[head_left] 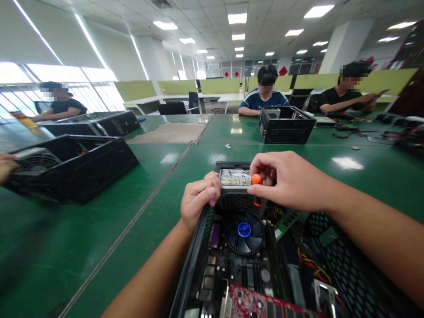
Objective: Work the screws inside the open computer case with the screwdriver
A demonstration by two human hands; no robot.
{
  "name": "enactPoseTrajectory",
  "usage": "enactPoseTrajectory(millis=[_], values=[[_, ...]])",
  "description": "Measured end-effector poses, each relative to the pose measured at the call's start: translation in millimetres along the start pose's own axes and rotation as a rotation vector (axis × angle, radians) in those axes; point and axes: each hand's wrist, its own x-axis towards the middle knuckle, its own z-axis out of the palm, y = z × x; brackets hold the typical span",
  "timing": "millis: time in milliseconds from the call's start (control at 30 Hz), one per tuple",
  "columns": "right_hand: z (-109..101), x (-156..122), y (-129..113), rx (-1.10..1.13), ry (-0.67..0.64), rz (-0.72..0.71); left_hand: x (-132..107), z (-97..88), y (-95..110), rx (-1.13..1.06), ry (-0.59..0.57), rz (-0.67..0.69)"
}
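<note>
An open black computer case (194, 260) lies on the green table in front of me. Inside it I see a fan with a blue hub (244, 230), a red circuit card (265, 304) and a grey power supply (236, 185) at the far end. My left hand (198, 198) is curled round the case's left edge beside the power supply. My right hand (288, 181) pinches the orange-topped handle of a screwdriver (256, 189), which stands upright over the power supply.
Another black case (73, 168) lies on its side at the left, with someone's hand (6, 165) touching it. A third case (286, 126) stands farther back. Three people sit along the table's far and left sides. Cables and small parts lie at the far right.
</note>
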Motion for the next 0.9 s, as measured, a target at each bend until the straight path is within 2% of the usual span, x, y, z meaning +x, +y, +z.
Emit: enactPoseTrajectory(millis=[267,367,433,500,600,900], values=[[-1,-4,-1,0.013,-0.010,-0.017,0,0.5,2,0.010,0.004,-0.013],[-4,-7,-5,0.142,0.006,-0.139,0,-0.6,0,0.022,0.008,-0.017],[-6,-9,-8,0.287,-0.052,-0.232,-1,-1.1,-1,0.022,0.012,-0.020],[-6,-10,-11,0.363,-0.135,-0.267,-1,-1.1,-1,0.019,0.014,-0.024],[-6,-10,-11,0.345,-0.187,-0.264,-1,-0.6,0,0.011,0.007,-0.020],[-3,-9,-12,0.293,-0.204,-0.270,-1,0.0,1,0.002,0.004,-0.017]])
